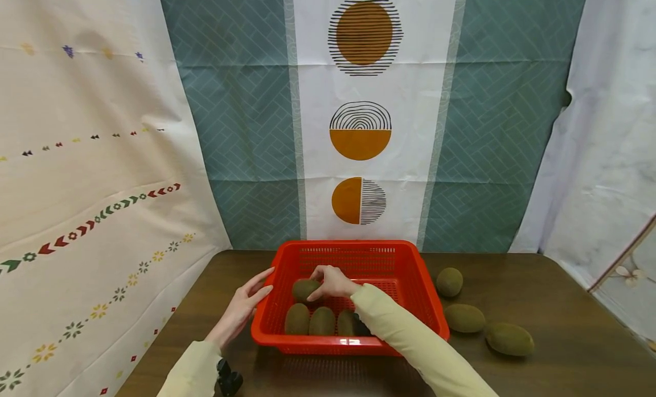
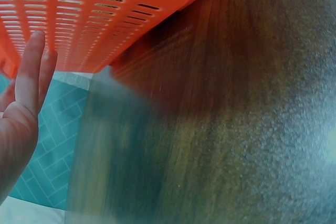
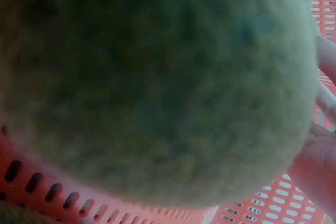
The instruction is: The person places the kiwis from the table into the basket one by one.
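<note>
In red basket [image 1: 307,341], right hand [image 1: 335,283] pinches kiwi [image 1: 303,291] behind front kiwis [image 1: 322,322]; left hand [image 1: 241,310], straight-fingered, at left rim [image 1: 262,323]; loose kiwis [image 1: 464,318] rightward.

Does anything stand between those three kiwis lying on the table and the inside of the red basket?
Yes: the right wall of the red basket stands between them. The rightmost kiwi also has the middle kiwi between it and that wall.

Red rectangular plastic basket [image 1: 328,341]: smooth, glossy along the rim
Brown oval fruits [image 1: 303,291]: matt, rough, fuzzy-looking skin
Dark-brown wooden desk [image 1: 564,328]: grained, faintly glossy
Teal-and-white patterned cloth hanging [image 1: 236,129]: matt, lightly creased
Pale cream cloth sleeves [image 1: 422,343]: matt
</note>
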Demonstrator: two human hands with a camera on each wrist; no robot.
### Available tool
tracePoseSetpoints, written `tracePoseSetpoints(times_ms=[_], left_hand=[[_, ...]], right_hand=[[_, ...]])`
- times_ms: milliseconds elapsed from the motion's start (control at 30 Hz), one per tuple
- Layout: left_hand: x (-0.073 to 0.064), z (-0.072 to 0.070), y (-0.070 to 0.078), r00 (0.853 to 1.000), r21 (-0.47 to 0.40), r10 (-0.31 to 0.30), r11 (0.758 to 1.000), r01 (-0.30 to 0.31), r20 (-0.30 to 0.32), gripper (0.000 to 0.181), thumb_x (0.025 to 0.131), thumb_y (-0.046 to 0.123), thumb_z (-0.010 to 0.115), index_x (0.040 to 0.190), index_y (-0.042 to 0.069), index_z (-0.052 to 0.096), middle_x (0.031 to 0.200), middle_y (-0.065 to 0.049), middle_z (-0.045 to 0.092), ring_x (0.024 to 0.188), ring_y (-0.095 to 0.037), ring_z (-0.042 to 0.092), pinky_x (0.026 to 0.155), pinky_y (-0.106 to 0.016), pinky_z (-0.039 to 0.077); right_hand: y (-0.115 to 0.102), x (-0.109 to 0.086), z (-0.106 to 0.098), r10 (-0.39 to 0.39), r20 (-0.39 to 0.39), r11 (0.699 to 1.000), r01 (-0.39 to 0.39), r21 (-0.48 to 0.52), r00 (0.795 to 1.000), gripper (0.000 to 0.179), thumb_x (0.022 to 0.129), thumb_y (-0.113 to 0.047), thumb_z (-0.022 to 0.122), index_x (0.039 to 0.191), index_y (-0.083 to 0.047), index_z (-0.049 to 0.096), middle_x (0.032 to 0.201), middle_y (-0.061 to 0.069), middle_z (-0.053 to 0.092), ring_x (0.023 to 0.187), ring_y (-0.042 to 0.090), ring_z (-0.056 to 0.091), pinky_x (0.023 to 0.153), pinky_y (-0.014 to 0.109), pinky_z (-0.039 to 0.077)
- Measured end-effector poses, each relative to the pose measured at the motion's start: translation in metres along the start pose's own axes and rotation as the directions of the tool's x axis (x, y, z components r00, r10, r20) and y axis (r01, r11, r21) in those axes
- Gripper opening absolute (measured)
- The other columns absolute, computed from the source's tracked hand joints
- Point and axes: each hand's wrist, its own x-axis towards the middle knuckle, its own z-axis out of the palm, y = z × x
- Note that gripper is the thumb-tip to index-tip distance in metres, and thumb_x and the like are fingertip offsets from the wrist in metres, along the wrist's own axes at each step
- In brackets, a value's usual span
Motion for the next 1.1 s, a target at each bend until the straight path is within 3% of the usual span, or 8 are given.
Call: tracePoseSetpoints(times_ms=[200,500,700,933,1100], left_hand=[[0.0,0.001,0.0,1.0,0.006,0.013,1.0,-0.013,-0.001,0.05,0.09,0.019,0.058,0.136,0.014,0.041,0.129,-0.018,0.046,0.103,-0.034,0.054,0.076,-0.045,0.048],[-0.002,0.001,-0.001,1.0,0.002,0.009,1.0,-0.009,0.008,0.049,0.09,0.02,0.057,0.137,0.017,0.04,0.129,-0.018,0.045,0.103,-0.034,0.054,0.077,-0.045,0.048],[-0.002,0.0,-0.001,1.0,-0.003,0.008,1.0,-0.008,0.005,0.049,0.09,0.019,0.057,0.137,0.016,0.04,0.129,-0.019,0.045,0.102,-0.034,0.054,0.076,-0.045,0.048],[-0.003,0.001,0.001,1.0,-0.012,-0.02,1.0,0.02,0.015,0.049,0.092,0.018,0.055,0.138,0.016,0.038,0.129,-0.019,0.044,0.103,-0.036,0.053,0.077,-0.045,0.047],[-0.007,0.003,0.01,0.999,-0.038,-0.022,0.999,0.024,0.042,0.052,0.092,0.014,0.054,0.139,0.011,0.034,0.131,-0.024,0.041,0.105,-0.041,0.05,0.077,-0.046,0.047]], right_hand=[[0.001,-0.002,0.0,0.06,0.058,0.987,-0.068,0.146,0.996,0.036,0.069,-0.006,0.079,0.099,-0.002,0.06,0.092,0.003,0.055,0.065,0.018,0.058,0.056,0.033,0.052],[0.005,-0.006,-0.008,0.026,0.085,0.999,-0.03,0.044,0.996,0.042,0.071,-0.014,0.078,0.107,-0.003,0.059,0.105,0.009,0.056,0.095,0.025,0.053,0.075,0.031,0.047],[0.006,-0.008,-0.017,0.034,0.099,0.997,-0.04,0.061,0.995,0.046,0.073,-0.013,0.077,0.112,-0.001,0.056,0.108,0.012,0.054,0.101,0.029,0.051,0.073,0.032,0.048],[-0.006,-0.015,-0.036,-0.019,0.074,0.997,0.014,0.072,0.997,0.046,0.074,-0.013,0.076,0.113,0.001,0.055,0.113,0.019,0.053,0.105,0.035,0.048,0.081,0.036,0.045],[-0.016,-0.021,-0.054,-0.038,0.066,0.985,0.026,0.173,0.997,0.038,0.075,-0.009,0.074,0.109,-0.002,0.057,0.109,0.014,0.055,0.096,0.029,0.053,0.073,0.037,0.05]])
